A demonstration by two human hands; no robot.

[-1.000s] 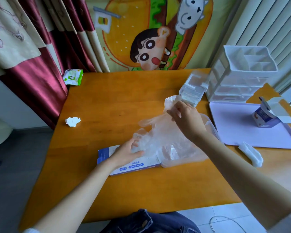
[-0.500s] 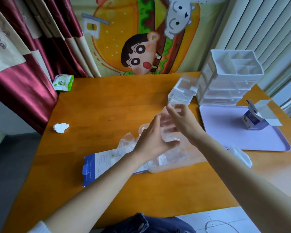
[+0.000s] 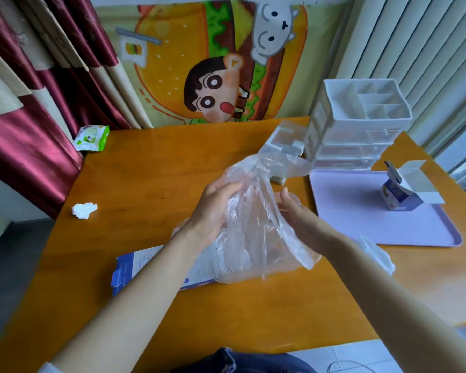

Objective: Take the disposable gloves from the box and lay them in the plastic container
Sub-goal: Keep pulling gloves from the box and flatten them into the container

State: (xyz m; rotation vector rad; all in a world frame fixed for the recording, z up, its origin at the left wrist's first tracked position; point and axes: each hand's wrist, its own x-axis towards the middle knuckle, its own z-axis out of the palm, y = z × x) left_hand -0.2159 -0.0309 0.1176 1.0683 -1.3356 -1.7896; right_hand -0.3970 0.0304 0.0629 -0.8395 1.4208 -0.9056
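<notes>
MOVED: hands apart, disposable gloves (image 3: pixel 253 211) lifted higher | left hand (image 3: pixel 215 211) fingers curl into the film | right hand (image 3: pixel 300 220) fingers straight, bracing it | gloves hang over plastic container (image 3: pixel 234 278) beside box (image 3: pixel 135 265), probably to smooth before laying.

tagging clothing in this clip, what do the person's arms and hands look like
Left forearm and right forearm are bare. Left hand and right hand wear no glove, ring or watch that shows. A pale sleeve edge shows only on the left arm, at the frame's bottom.
</notes>
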